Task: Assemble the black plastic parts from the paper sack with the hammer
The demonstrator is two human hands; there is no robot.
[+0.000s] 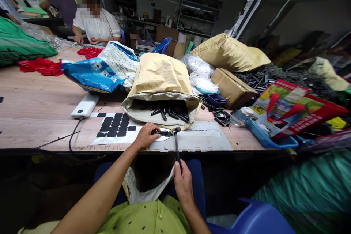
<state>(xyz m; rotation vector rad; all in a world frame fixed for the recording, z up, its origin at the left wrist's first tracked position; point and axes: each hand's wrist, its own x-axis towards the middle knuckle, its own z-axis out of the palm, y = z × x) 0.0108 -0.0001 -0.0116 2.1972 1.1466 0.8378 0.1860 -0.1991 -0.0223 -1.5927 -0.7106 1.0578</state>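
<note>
My left hand [146,136] lies at the table's front edge, its fingers closed on a small black part [161,132] that rests on a grey plate [203,137]. Wrapped round the dark handle of a small hammer [177,146] is my right hand [182,179], just off the table edge. The hammer's head is over the right end of the black part; whether they touch I cannot tell. Behind both hands an open paper sack [164,76] lies with its mouth toward me, several black parts inside. Left of my left hand, black squares [117,124] sit on a white sheet [100,140].
A white power bank [85,106] with a cable is at the left. Beyond it lies a blue bag [98,73]. A clear jar [241,116] and a blue tray [268,139] stand at the right. A person in white [95,25] sits across the table.
</note>
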